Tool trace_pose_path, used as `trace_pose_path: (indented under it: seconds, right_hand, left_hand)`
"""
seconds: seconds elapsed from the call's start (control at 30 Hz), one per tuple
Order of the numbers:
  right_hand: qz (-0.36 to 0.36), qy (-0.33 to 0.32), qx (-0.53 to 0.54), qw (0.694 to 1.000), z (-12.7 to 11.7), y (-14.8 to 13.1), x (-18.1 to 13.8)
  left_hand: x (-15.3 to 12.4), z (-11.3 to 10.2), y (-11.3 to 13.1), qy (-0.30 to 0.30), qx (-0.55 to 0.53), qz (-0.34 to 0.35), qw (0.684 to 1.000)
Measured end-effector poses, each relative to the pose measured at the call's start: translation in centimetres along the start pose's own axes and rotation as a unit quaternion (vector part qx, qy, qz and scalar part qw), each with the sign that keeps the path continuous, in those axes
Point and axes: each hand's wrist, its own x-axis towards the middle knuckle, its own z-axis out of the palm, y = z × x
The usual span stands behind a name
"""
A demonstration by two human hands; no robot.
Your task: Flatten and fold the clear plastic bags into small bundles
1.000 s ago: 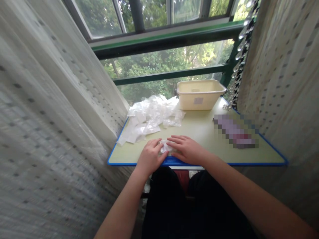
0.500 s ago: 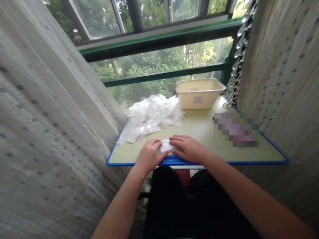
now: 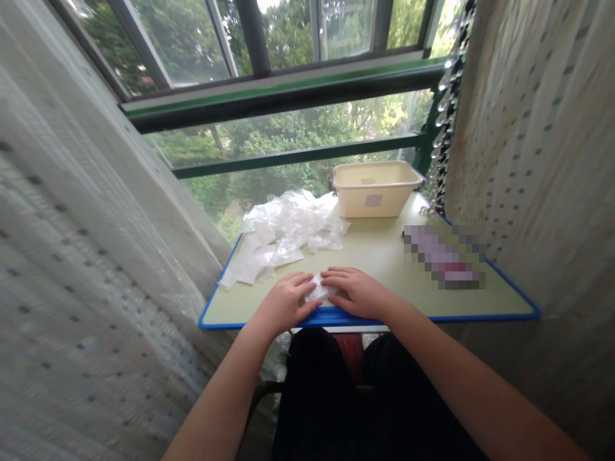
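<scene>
A small, crinkled piece of clear-and-white plastic, like a little bag (image 3: 321,289), lies flat near the table's front edge. My left hand (image 3: 284,299) rests at its left side, with the thumb spread away from the fingers. From the other side my right hand (image 3: 358,291) lays stretched fingers over its right part, the thumb lower down. Both hands touch the bag and partly cover it. Beyond them, at the back left, is a loose pile of similar clear and white plastic bags (image 3: 300,221).
A cream plastic bin (image 3: 375,202) with a small label stands at the back of the blue-edged table (image 3: 369,256). On the right lies a blurred-out purplish object (image 3: 442,256). Curtains (image 3: 120,224) hang on both sides, and a window with a green rail (image 3: 307,153) is behind.
The view has shifted, so the table appears slightly lower and further left. Both hands stay at the small bag, whose surface now looks more crinkled and shiny.
</scene>
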Motion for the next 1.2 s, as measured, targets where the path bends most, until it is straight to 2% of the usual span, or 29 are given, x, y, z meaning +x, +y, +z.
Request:
trace_pose_path:
  seconds: [0.2,0.3,0.4,0.53,0.73,0.87,1.0,1.07,1.2]
  right_hand:
    - [-0.007,0.024,-0.027,0.999,-0.2,-0.6,-0.3]
    - [-0.053,0.053,-0.077,0.994,-0.4,-1.7,-0.6]
    - [-0.078,0.037,-0.108,0.99,-0.4,-2.3,-0.6]
    - [-0.041,0.021,-0.099,0.994,-0.2,-2.1,-0.3]
    - [-0.014,0.041,-0.08,0.996,-0.1,-1.4,-0.1]
    - [0.011,0.056,-0.065,0.996,0.1,-1.2,-0.2]
    - [0.026,0.073,-0.072,0.994,0.2,-1.1,-0.1]
    - [0.047,0.077,-0.085,0.992,0.2,-1.1,0.1]
    - [0.123,0.075,-0.094,0.985,0.5,-1.0,1.1]
  left_hand:
    - [0.0,0.0,-0.7,0.004,0.019,0.009,1.0]
    - [0.0,0.1,-0.6,0.012,0.026,0.008,1.0]
    - [0.0,0.3,-0.4,0.015,0.031,-0.001,0.999]
    - [0.1,0.3,-0.3,0.022,0.021,-0.017,0.999]
    - [-0.1,-0.2,-0.2,0.04,0.006,-0.036,0.999]
    - [-0.1,-0.4,-0.3,0.024,0.002,-0.059,0.998]
    - [0.5,-0.4,-0.8,0.04,-0.01,-0.099,0.994]
    - [1.0,-0.4,-1.2,0.049,-0.009,-0.118,0.992]
    - [1.9,-0.4,-2.0,0.013,-0.035,-0.121,0.992]
